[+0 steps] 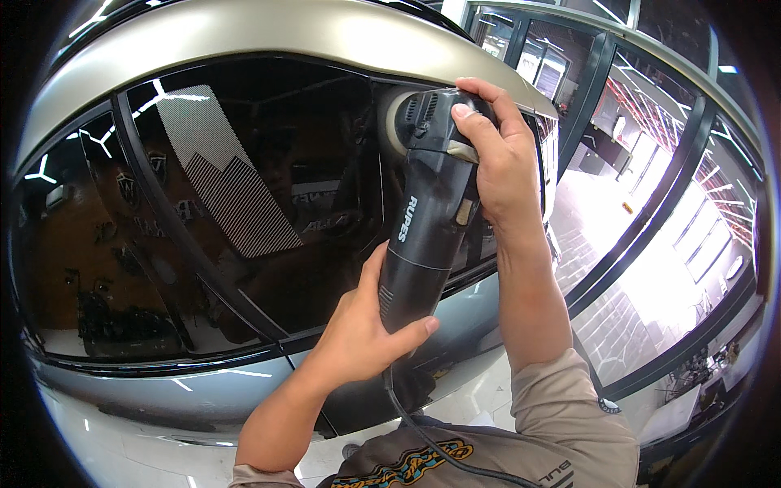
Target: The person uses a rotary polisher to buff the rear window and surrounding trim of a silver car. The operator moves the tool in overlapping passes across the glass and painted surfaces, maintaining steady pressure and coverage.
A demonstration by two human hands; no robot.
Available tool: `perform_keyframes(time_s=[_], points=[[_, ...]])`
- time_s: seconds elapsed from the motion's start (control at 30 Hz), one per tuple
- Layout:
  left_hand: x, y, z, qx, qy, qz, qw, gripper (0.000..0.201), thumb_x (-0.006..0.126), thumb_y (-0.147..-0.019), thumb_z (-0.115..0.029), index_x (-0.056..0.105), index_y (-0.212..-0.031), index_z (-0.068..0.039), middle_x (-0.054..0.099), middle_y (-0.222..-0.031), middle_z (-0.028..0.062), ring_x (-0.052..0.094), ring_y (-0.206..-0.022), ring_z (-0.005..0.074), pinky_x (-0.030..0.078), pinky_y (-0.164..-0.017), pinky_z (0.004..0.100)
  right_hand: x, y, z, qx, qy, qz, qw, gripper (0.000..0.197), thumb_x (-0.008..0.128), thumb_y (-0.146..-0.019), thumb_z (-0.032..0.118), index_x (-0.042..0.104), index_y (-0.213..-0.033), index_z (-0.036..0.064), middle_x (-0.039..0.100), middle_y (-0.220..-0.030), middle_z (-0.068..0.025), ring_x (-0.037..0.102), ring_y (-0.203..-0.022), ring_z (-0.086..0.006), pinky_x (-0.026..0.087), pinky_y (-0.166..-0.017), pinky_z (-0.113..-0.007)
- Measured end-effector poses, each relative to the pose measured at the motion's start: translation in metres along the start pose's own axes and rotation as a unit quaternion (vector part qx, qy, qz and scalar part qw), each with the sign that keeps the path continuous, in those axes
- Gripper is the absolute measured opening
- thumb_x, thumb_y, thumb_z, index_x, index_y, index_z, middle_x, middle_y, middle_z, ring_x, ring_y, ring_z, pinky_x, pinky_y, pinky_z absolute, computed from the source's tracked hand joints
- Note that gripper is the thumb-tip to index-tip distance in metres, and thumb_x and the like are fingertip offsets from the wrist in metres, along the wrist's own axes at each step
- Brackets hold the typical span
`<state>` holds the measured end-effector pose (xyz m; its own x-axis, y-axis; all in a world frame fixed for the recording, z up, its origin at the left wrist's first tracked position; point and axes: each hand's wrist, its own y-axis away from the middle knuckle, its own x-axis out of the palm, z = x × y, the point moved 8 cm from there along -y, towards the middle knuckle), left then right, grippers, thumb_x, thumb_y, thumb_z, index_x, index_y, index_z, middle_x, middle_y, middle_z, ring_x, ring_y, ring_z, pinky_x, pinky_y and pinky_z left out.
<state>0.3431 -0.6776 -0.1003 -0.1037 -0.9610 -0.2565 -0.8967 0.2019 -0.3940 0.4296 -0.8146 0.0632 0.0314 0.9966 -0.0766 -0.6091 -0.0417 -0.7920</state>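
Note:
Both my hands are on a black car polisher (435,199), its body slanting from upper right to lower left. My right hand (506,154) is closed over the polisher's head, thumb and fingers across its top. Lower down, my left hand (366,325) wraps around the rear of the body, thumb lying on the near side. A pale round pad (395,122) on the head faces the dark glossy panel beside the car's side window (325,163). The pad seems to touch that panel, though the contact is partly hidden by the head.
A power cord (423,435) runs from the polisher's end down past my shirt. The car's pale gold roof edge (268,28) curves above, and its blue-grey door (203,394) lies below the windows. Dark-framed glass doors (643,163) stand at the right.

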Motion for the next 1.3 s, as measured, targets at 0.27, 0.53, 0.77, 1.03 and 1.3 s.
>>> perform_keyframes(time_s=[0.27, 0.53, 0.77, 1.03, 1.3], points=[[0.000, 0.001, -0.002, 0.002, -0.004, -0.007, 1.000, 0.102, 0.081, -0.082, -0.031, 0.019, -0.155, 0.003, 0.069, -0.115, 0.0238, 0.072, -0.102, 0.0334, 0.053, -0.094, 0.0396, 0.002, -0.002, 0.006, -0.029, 0.022, 0.003, 0.999, 0.036, 0.070, -0.090, 0.023, 0.067, -0.120, 0.0026, 0.068, -0.103, -0.0101, 0.063, -0.091, -0.0160, 0.051, -0.087, -0.030], [-0.003, 0.000, -0.003, -0.017, 0.015, -0.003, 1.000, 0.100, 0.081, -0.082, -0.030, 0.020, -0.155, 0.003, 0.070, -0.111, 0.0208, 0.073, -0.095, 0.0297, 0.054, -0.090, 0.0380, 0.001, -0.005, 0.008, -0.021, 0.071, -0.003, 0.997, 0.039, 0.070, -0.088, 0.028, 0.068, -0.117, 0.0015, 0.071, -0.108, -0.0165, 0.065, -0.100, -0.0237, 0.048, -0.095, -0.033], [0.004, -0.002, 0.001, 0.017, 0.000, -0.005, 1.000, 0.103, 0.082, -0.082, -0.030, 0.017, -0.156, 0.004, 0.069, -0.116, 0.0235, 0.072, -0.102, 0.0320, 0.053, -0.094, 0.0387, -0.001, -0.005, 0.006, -0.005, 0.042, 0.012, 0.999, 0.037, 0.070, -0.089, 0.026, 0.068, -0.118, 0.0030, 0.070, -0.106, -0.0125, 0.066, -0.096, -0.0190, 0.050, -0.090, -0.031], [0.007, 0.026, 0.025, -0.019, -0.041, 0.038, 0.998, 0.105, 0.080, -0.083, -0.035, 0.014, -0.158, -0.002, 0.063, -0.127, 0.0288, 0.066, -0.115, 0.0414, 0.048, -0.103, 0.0423, -0.010, 0.041, -0.006, -0.029, 0.098, -0.005, 0.995, 0.036, 0.065, -0.093, 0.022, 0.064, -0.124, 0.0032, 0.064, -0.115, -0.0125, 0.064, -0.101, -0.0215, 0.048, -0.096, -0.035], [0.006, 0.036, 0.037, -0.070, -0.081, 0.076, 0.991, 0.105, 0.083, -0.081, -0.035, 0.019, -0.158, -0.002, 0.062, -0.130, 0.0303, 0.064, -0.119, 0.0451, 0.047, -0.104, 0.0432, -0.028, 0.080, -0.023, -0.035, 0.093, -0.048, 0.994, 0.036, 0.063, -0.095, 0.020, 0.060, -0.125, 0.0009, 0.061, -0.121, -0.0149, 0.060, -0.111, -0.0239, 0.044, -0.102, -0.035]])
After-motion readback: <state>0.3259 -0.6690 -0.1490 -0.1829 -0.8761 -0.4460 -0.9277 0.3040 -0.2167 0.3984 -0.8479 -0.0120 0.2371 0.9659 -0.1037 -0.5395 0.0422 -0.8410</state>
